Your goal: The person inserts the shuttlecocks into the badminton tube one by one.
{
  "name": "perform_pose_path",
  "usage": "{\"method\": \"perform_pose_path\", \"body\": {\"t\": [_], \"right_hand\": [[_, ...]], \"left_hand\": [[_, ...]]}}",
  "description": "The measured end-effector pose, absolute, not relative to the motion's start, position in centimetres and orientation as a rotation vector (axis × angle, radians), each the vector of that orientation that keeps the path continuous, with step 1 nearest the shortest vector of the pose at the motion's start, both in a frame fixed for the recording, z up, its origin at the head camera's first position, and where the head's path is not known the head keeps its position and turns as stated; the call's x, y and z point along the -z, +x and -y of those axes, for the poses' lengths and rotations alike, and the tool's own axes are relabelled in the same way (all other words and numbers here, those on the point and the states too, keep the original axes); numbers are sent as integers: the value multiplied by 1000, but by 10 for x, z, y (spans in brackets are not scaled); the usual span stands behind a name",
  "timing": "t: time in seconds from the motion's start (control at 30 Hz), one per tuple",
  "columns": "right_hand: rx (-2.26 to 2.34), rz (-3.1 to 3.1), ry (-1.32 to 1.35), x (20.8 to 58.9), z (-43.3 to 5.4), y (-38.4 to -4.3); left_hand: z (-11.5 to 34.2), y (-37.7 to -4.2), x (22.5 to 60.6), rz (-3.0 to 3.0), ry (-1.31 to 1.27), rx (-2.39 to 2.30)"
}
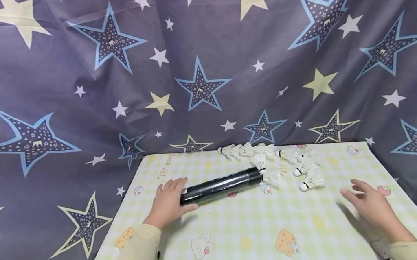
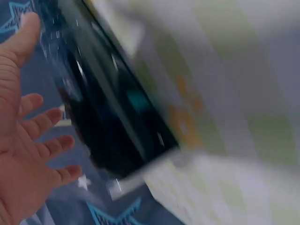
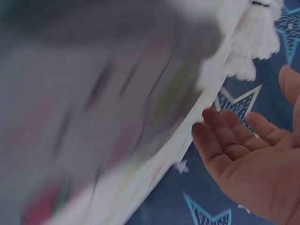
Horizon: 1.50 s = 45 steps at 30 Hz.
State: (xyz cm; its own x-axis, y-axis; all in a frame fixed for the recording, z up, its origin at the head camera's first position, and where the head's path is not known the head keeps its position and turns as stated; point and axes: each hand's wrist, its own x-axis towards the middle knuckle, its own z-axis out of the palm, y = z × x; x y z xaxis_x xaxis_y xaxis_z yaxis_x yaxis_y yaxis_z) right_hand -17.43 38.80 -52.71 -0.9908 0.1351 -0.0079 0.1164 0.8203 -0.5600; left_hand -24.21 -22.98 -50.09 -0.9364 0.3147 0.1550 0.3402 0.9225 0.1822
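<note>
A black shuttlecock tube (image 1: 220, 186) lies slanted on the table, its right end against two white shuttlecocks (image 1: 270, 178). At the tube's left end is my left hand (image 1: 168, 204), thumb toward the near side and fingers toward the far side. In the left wrist view, the left hand's spread fingers (image 2: 40, 124) stand beside the dark tube (image 2: 112, 112), not curled round it. My right hand (image 1: 374, 206) hovers over the right part of the table, loosely bent and holding nothing. Its palm and relaxed fingers (image 3: 229, 140) show in the right wrist view.
Along the table's back edge lies a row of several shuttlecocks (image 1: 246, 149). More shuttlecocks (image 1: 312, 181) lie right of the tube, toward the right hand. A checked cloth (image 1: 245, 221) with cartoon prints covers the table. A star-patterned curtain (image 1: 201, 36) hangs behind it.
</note>
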Motion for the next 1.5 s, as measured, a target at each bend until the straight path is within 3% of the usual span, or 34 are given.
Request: {"method": "perform_pose_path", "body": {"t": [0.37,0.93,1.5], "right_hand": [[-1570,2780,-287,526,-339,-202],[-1610,2834,-387,531,-333,-212],[-1268,2835,-400,536,-330,-208]], "left_hand": [[172,-267,523,3022,-488,254],[160,-273,539,2977,-478,96],[163,-270,539,2957,-467,123]]}}
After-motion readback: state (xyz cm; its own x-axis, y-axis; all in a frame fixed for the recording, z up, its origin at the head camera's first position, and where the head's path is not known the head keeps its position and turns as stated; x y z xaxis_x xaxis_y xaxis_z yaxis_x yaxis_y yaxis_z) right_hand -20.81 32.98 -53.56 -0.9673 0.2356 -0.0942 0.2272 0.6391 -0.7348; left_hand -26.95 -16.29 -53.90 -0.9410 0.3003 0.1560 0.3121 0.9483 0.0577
